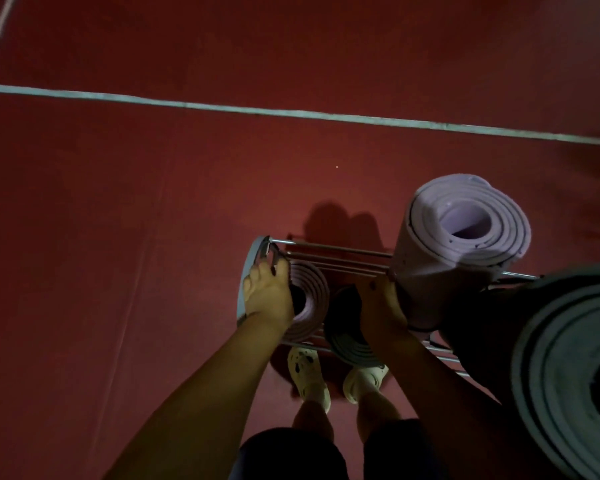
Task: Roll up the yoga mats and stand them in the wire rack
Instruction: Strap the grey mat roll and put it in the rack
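Head view: four rolled mats (461,237), one wire rack (333,252).

The smooth dark red sports floor (153,237) carries a pale whitish painted line (291,112) across it. The silver metal wire rack (340,254) has a light grey end panel. In it stand a pale lilac rolled foam mat (465,244), a second lilac roll (309,289), a grey roll with a black core (347,334), and a large grey-green roll with dark spiral lines (568,368). The perforated slip-on shoes (309,379) are cream; the shorts (291,455) are black.
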A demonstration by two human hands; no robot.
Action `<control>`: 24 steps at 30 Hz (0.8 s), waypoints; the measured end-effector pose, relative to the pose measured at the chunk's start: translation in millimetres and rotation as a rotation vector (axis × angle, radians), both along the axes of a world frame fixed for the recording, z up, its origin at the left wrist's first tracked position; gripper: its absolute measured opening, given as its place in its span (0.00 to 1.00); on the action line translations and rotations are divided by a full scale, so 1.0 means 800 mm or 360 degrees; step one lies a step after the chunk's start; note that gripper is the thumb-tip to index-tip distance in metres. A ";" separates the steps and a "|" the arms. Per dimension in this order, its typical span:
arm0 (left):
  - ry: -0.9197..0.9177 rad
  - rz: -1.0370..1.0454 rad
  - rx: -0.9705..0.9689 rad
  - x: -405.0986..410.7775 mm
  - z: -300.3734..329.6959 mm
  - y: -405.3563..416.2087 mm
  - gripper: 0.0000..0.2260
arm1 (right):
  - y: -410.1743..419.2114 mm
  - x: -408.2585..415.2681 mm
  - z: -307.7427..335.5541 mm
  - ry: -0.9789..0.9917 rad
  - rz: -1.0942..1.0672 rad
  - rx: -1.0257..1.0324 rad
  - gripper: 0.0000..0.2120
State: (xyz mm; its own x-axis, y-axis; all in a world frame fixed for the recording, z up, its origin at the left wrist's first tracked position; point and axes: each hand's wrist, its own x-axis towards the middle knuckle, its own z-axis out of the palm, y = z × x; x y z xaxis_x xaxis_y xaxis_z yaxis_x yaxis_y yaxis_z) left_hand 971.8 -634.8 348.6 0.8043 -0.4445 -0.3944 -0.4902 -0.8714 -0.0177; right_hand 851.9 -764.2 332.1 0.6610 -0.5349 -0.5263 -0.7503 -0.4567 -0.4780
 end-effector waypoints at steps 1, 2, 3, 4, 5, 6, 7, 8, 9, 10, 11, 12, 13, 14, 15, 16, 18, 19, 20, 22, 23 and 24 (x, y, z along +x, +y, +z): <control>0.0088 -0.0007 0.0032 0.002 -0.003 0.002 0.29 | -0.001 -0.002 0.001 0.0145 0.0110 -0.0059 0.16; 0.0140 -0.0035 0.0055 0.005 -0.005 0.004 0.27 | -0.005 -0.006 0.001 0.0206 0.0220 -0.0214 0.15; 0.0140 -0.0074 0.0055 0.008 -0.006 0.005 0.27 | -0.007 -0.011 -0.002 0.0222 0.0122 -0.0201 0.14; 0.0108 -0.0118 0.0059 0.010 -0.005 0.005 0.27 | -0.009 -0.015 0.002 -0.0012 -0.0196 -0.0065 0.14; 0.0074 -0.0152 0.0061 0.012 -0.004 0.003 0.28 | -0.014 -0.017 -0.002 -0.0090 -0.0430 0.0010 0.14; 0.0061 -0.0192 0.0093 0.013 -0.003 0.000 0.30 | -0.014 -0.020 0.003 -0.0058 -0.0482 0.0026 0.16; 0.0068 -0.0224 0.0165 0.015 -0.004 -0.003 0.32 | -0.020 -0.026 -0.001 -0.0031 -0.0287 -0.0067 0.18; 0.0069 -0.0239 0.0233 0.016 -0.006 -0.006 0.33 | -0.026 -0.031 -0.002 0.0039 -0.0074 -0.0105 0.20; 0.0064 -0.0237 0.0284 0.017 -0.007 -0.010 0.33 | -0.033 -0.034 -0.004 0.0192 0.0213 -0.0175 0.25; 0.0060 -0.0213 0.0299 0.018 -0.006 -0.014 0.33 | -0.043 -0.035 -0.005 0.0296 0.0375 -0.0237 0.28; 0.0057 -0.0174 0.0268 0.020 -0.006 -0.016 0.32 | -0.051 -0.036 -0.002 0.0309 0.0378 -0.0271 0.30; 0.0047 -0.0138 0.0218 0.022 -0.005 -0.017 0.33 | -0.056 -0.038 0.000 0.0284 0.0293 -0.0284 0.30; 0.0050 -0.0095 0.0149 0.025 -0.004 -0.017 0.33 | -0.060 -0.037 0.003 0.0244 0.0215 -0.0323 0.30; 0.0054 -0.0029 0.0049 0.028 -0.001 -0.016 0.34 | -0.058 -0.037 0.010 0.0224 0.0172 -0.0336 0.29; 0.0040 0.0037 -0.0047 0.032 0.003 -0.015 0.34 | -0.059 -0.040 0.013 0.0289 0.0113 -0.0170 0.30; 0.0022 0.0087 -0.0111 0.036 0.004 -0.014 0.35 | -0.062 -0.045 0.005 0.0235 0.0000 -0.0050 0.32; 0.0028 0.0038 -0.0046 0.037 0.005 -0.015 0.36 | -0.061 -0.058 -0.011 0.0289 0.0047 -0.0069 0.33; 0.0025 -0.0039 0.0062 0.032 0.004 -0.015 0.36 | -0.059 -0.059 -0.003 0.0345 0.0097 -0.0090 0.30; 0.0018 -0.0104 0.0165 0.027 0.003 -0.016 0.36 | -0.059 -0.055 0.001 0.0337 0.0063 -0.0073 0.25; 0.0019 -0.0151 0.0326 0.021 -0.002 -0.017 0.35 | -0.062 -0.057 -0.016 0.0337 0.0216 -0.0221 0.22; 0.0057 -0.0128 0.0389 0.023 0.000 -0.018 0.34 | -0.063 -0.054 -0.016 0.0328 0.0349 -0.0245 0.23; 0.0083 -0.0082 0.0419 0.026 0.003 -0.019 0.33 | -0.062 -0.049 -0.011 0.0335 0.0369 -0.0246 0.24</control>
